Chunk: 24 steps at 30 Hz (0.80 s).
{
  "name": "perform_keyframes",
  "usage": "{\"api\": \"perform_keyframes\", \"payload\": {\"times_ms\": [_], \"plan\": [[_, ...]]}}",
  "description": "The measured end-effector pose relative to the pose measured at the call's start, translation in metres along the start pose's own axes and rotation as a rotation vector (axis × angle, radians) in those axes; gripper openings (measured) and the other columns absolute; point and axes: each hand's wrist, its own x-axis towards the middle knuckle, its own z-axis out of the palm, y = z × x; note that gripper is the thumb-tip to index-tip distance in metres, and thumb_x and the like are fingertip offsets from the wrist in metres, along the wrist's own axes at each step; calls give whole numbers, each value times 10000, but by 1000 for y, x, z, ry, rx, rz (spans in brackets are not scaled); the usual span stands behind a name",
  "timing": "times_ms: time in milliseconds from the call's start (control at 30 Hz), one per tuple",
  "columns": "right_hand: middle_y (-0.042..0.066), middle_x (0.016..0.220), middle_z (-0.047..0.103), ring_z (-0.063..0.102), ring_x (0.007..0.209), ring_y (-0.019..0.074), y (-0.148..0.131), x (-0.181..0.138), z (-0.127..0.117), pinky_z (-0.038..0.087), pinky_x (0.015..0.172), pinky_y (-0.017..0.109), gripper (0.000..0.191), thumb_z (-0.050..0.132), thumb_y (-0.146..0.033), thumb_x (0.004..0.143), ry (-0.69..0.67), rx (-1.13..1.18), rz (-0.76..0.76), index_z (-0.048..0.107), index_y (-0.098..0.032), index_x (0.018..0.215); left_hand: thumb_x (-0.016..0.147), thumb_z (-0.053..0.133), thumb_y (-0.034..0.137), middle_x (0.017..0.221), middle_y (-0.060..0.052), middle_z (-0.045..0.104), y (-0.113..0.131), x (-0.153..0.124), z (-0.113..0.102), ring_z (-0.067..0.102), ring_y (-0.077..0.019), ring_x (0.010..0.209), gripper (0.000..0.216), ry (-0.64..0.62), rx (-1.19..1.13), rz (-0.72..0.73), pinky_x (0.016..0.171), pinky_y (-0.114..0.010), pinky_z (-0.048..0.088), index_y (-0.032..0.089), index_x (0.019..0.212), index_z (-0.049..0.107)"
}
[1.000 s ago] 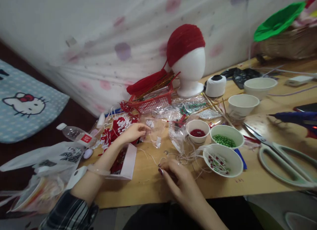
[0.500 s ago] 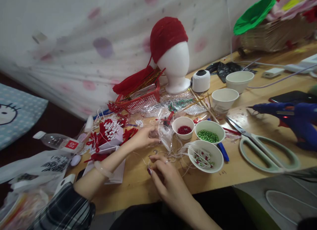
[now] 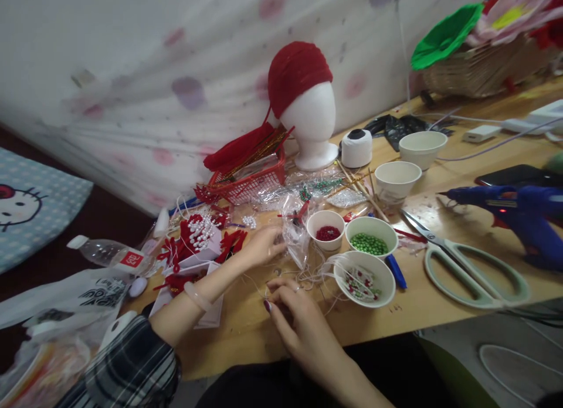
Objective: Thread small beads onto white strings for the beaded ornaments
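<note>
My left hand [image 3: 263, 245] reaches across the table with its fingers stretched and apart, beside a crumpled clear plastic bag [image 3: 295, 235]. Whether the fingertips touch the bag is hard to see. Closer to the table's front edge, my right hand [image 3: 299, 317] is closed in a pinch on a fine thread [image 3: 251, 281]. To its right stands a paper bowl of mixed beads [image 3: 364, 282], with white cords [image 3: 328, 270] hanging over its rim. Behind it are a bowl of green beads [image 3: 369, 242] and a cup of dark red beads [image 3: 328, 232].
Scissors [image 3: 461, 258] and a blue glue gun [image 3: 514, 211] lie at the right. At the back, a white foam head [image 3: 310, 121] wears a red cap, beside a red basket [image 3: 250, 185]. Red pieces with white beads [image 3: 200, 232] and a plastic bottle [image 3: 109, 254] lie left.
The view has shifted slightly. My left hand stays near the plastic bag, its fingers a little more outstretched. My right hand has barely moved and keeps its pinch.
</note>
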Motion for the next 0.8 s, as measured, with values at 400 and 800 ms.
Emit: {"api": "perform_keyframes", "payload": {"times_ms": [400, 800], "plan": [[95, 1013, 654, 633, 970, 216, -1, 1, -1, 482, 855, 375, 160, 504, -135, 934, -13, 48, -30, 582, -180, 802, 773, 651, 309, 490, -15, 644, -28, -17, -85, 562, -156, 455, 260, -236, 86, -199, 516, -246, 363, 158, 562, 674], [73, 975, 664, 634, 927, 198, 1, 0, 0, 492, 833, 352, 152, 519, -148, 941, 7, 55, -43, 617, -181, 829, 798, 625, 233, 761, -69, 773, -35, -37, -93, 676, -198, 701, 161, -20, 236, -179, 667, -260, 426, 164, 753, 764]]}}
